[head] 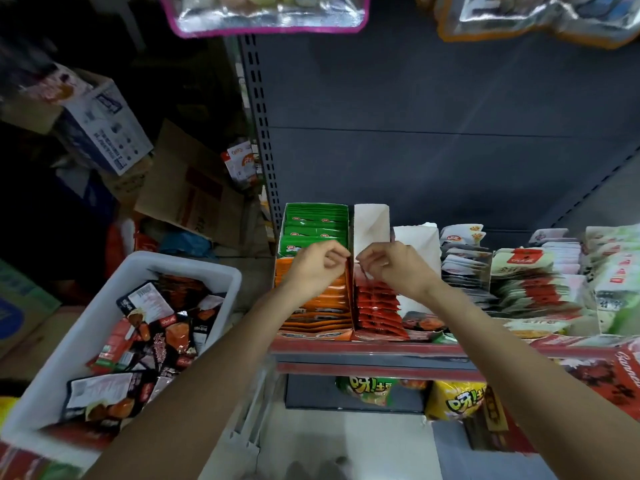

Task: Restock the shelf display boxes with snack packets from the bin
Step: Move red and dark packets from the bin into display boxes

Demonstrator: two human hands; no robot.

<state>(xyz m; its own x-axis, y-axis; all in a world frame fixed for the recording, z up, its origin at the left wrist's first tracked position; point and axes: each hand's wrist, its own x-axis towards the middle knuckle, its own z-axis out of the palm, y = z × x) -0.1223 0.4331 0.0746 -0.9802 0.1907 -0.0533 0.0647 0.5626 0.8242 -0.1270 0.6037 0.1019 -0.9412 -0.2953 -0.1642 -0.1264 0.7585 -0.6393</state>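
A white bin [221, 271] at the lower left holds several black and red snack packets [156, 327]. On the shelf stand display boxes: a green box [315, 226] at the back, an orange box [322, 306] in front of it, and a red box [377, 306] with a white inner wall. My left hand [311, 268] and my right hand [391, 265] meet over the divide between the orange and red boxes. Each pinches the top edge of a box wall or packet there; I cannot tell which.
More packets are piled on the shelf at the right [540, 278]. The shelf's red front edge [374, 351] runs below the boxes, with yellow and green bags [453, 400] underneath. Cardboard cartons [104, 126] are stacked at the left. Bags hang overhead [266, 12].
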